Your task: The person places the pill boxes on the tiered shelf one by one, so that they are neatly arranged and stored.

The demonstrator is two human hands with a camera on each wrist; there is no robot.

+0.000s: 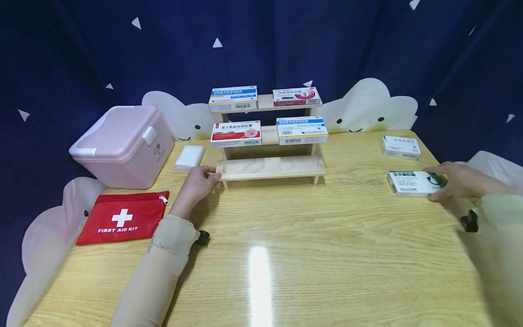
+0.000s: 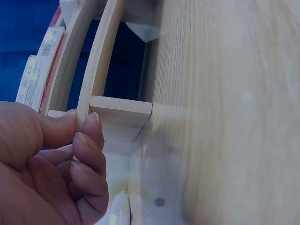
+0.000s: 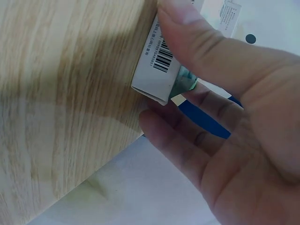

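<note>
hands at the shelf and the medicine box

left hand [image 1: 199, 180] pinches the left end of the wooden step shelf [image 1: 271, 167], thumb and curled fingers closed on the edge of its lowest step; the left wrist view shows the thumb pressed to the thin board. right hand [image 1: 457, 180] grips the green and white medicine box [image 1: 410, 182], which lies flat on the table [image 1: 310, 236] near the right edge, well apart from the shelf. in the right wrist view the thumb lies across the box top and the fingers curl under its end. four boxes already fill the upper two steps, and the lowest step is bare. this looks like the pick-up step. the next move likely calls for lifting the box clear and carrying it left to the bare step while the shelf is held steady.
</note>
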